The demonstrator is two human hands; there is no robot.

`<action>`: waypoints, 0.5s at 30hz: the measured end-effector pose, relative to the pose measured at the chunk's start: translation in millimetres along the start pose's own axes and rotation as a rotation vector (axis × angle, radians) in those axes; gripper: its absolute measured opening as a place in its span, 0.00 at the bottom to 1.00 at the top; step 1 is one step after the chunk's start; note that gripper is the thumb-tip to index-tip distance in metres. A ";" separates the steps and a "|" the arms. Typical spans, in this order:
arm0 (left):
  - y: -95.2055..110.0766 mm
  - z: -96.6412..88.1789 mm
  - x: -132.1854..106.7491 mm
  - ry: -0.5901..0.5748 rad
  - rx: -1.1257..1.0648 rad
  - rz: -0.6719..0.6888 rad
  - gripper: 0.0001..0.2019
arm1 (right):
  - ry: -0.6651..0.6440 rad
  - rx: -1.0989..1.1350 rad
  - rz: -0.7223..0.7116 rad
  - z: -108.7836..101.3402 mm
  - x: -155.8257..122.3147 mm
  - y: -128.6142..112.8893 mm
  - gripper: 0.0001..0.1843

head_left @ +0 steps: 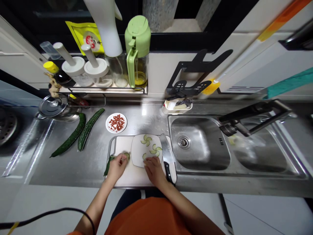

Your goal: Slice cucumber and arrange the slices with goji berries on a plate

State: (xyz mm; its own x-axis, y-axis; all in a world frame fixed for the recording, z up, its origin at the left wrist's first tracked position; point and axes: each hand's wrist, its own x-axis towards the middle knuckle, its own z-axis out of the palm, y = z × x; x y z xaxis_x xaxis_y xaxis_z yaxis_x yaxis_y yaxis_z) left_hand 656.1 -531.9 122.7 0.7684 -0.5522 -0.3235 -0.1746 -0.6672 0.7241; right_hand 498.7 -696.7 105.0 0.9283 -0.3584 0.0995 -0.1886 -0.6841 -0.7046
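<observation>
A white cutting board (122,143) lies on the steel counter, with a white plate (139,153) on it that carries several cucumber slices (147,139). My left hand (117,165) is closed over a cut cucumber piece (108,165) at the plate's left edge. Resting on the plate's near rim, my right hand (154,168) has its fingers bent down onto a slice. A cleaver (167,153) lies on the board's right side, just right of that hand.
Two whole cucumbers (80,132) lie on the counter at left, near a small dish of red bits (116,122). A pot lid (53,106) and a rack of bottles (105,70) stand behind. A double sink (200,143) with a tap (254,119) is to the right.
</observation>
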 end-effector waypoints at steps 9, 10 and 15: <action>37.1 10.2 3.7 -0.252 -0.429 -0.018 0.11 | -0.136 0.321 0.140 -4.4 40.6 -5.7 0.14; 38.6 11.8 4.4 -0.269 -0.467 -0.030 0.12 | -0.161 0.347 0.187 -6.8 42.1 -6.0 0.10; 37.0 21.8 5.8 -0.350 -0.642 -0.168 0.16 | -0.203 0.442 0.307 -22.2 40.5 -9.9 0.05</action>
State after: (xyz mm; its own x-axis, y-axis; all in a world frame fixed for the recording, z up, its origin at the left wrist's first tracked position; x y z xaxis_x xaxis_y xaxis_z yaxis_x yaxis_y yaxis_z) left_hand 640.7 -570.7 134.4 0.4932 -0.6669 -0.5586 0.4041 -0.3931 0.8260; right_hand 531.1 -718.6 131.6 0.9033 -0.3396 -0.2621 -0.3477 -0.2216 -0.9110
